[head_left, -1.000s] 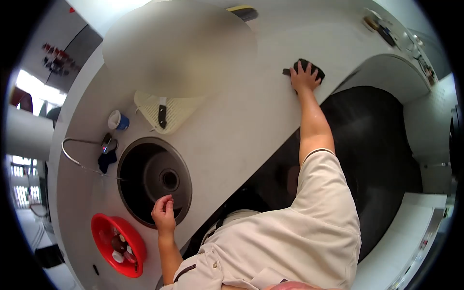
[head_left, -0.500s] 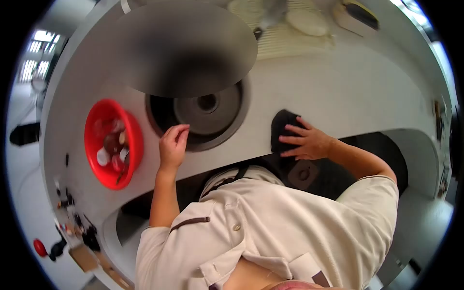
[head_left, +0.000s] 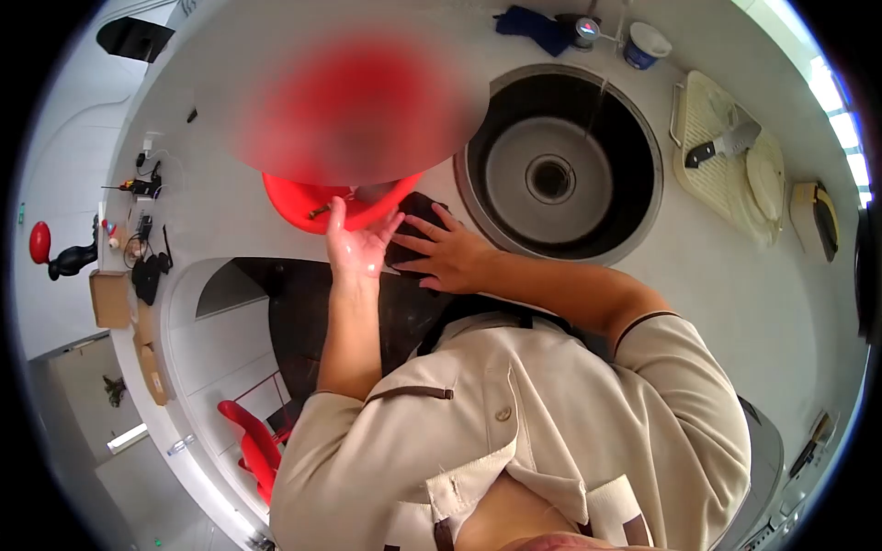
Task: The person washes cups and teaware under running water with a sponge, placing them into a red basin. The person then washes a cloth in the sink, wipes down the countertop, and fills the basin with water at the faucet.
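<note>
My right hand (head_left: 452,251) lies flat with spread fingers on a black cloth (head_left: 406,241) at the counter's front edge, left of the sink. Beside it my left hand (head_left: 358,246) is turned palm up, wet-looking, its fingers apart and nothing in it. Its fingertips are at the near rim of a red basin (head_left: 303,209); whether they touch it I cannot tell. A large blurred patch hides most of the basin and its contents. Close to my right forearm is the round dark sink (head_left: 514,174), with a thin stream of water falling into it.
Behind the sink are a blue cloth (head_left: 533,29), a faucet (head_left: 588,32) and a blue-and-white tub (head_left: 646,46). A knife (head_left: 726,145) lies on a pale ridged drying tray (head_left: 703,96) at right. Cables and small black items (head_left: 147,266) lie far left.
The view has swung left. My right hand and the black cloth have moved from right of the sink to its left. My left hand has gone from the sink rim to the basin, palm up.
</note>
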The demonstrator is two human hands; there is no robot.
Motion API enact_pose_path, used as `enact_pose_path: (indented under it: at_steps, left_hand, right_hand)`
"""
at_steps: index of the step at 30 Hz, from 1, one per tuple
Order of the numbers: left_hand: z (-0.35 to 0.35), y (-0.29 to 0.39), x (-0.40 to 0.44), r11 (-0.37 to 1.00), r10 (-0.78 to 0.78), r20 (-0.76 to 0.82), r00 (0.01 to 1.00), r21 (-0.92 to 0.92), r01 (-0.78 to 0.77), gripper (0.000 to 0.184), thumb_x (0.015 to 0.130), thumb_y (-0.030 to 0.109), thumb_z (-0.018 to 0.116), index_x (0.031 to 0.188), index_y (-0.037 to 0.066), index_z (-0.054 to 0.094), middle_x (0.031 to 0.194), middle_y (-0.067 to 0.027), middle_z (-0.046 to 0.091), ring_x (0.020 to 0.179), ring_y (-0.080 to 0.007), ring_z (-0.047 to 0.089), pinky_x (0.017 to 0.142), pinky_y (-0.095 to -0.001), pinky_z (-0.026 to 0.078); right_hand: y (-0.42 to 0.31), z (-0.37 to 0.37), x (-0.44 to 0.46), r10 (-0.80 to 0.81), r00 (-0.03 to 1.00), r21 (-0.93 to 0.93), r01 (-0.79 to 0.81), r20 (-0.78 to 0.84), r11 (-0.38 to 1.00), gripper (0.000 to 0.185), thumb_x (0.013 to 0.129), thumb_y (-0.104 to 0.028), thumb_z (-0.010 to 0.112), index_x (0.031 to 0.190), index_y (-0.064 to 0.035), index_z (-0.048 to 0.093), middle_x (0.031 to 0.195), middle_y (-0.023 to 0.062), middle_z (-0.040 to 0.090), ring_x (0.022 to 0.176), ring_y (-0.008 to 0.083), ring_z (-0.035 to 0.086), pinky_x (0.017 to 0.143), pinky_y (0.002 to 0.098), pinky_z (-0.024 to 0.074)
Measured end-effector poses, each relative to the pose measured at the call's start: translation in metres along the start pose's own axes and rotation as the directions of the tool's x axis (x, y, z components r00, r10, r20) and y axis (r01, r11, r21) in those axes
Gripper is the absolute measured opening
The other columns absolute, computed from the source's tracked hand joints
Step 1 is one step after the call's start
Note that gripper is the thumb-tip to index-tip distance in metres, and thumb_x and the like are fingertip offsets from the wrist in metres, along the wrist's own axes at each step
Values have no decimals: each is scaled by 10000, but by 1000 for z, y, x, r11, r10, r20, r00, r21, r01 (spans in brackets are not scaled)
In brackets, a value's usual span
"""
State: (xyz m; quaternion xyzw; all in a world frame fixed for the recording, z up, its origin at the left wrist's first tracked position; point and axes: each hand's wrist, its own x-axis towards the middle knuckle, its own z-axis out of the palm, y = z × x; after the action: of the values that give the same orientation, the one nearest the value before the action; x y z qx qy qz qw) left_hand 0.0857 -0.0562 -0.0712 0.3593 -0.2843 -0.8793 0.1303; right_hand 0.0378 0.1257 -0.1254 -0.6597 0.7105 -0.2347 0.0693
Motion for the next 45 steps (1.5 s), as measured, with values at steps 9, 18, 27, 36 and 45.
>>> enact_pose_path:
  at_steps: [9,18,27,36,45]
  left_hand:
    - [-3,24,22,990,122,-82,989,-64,-127,228,807,23,500,1025,-44,512,992,-160,599,891,-296,619,759,-448,575]
    - [20,41,14,986,156,-35,987,-52,-157,277,822,35,512,1084,-52,496,1032,-165,604,900,-301,629,788,-474,571]
    - [7,42,16,995,89,-55,995,-48,-92,333,794,7,524,1125,-20,496,1034,-144,602,909,-287,619,774,-456,572]
    - [-7,45,22,1000,5,-36,999,-22,-6,339,785,20,540,1118,-28,494,1042,-155,599,904,-304,622,768,-489,572]
    - [-5,32,8,996,89,34,995,-1,-89,387,862,219,585,1159,-4,477,1141,-158,564,991,-292,591,808,-439,561]
  right_hand:
    - [24,5,53,121,981,-63,-132,-152,989,433,807,-444,562,1213,-298,592,1418,37,364,1363,288,216,1078,604,153]
    - [147,-20,56,484,760,-190,-602,-434,776,456,844,-406,526,1284,-288,523,1414,71,365,1322,327,281,1045,625,175]
    - [221,-74,-17,559,431,-202,-883,-708,424,436,856,-439,528,1255,-263,547,1349,67,455,1259,313,378,1043,605,211]
    - [194,-101,-83,642,213,-198,-975,-737,96,497,866,-461,526,1324,-278,466,1310,65,462,1211,330,405,1047,590,217]
    - [139,-112,-161,745,231,-214,-969,-626,120,521,789,-196,641,1290,-236,506,1180,110,503,988,326,509,832,443,426]
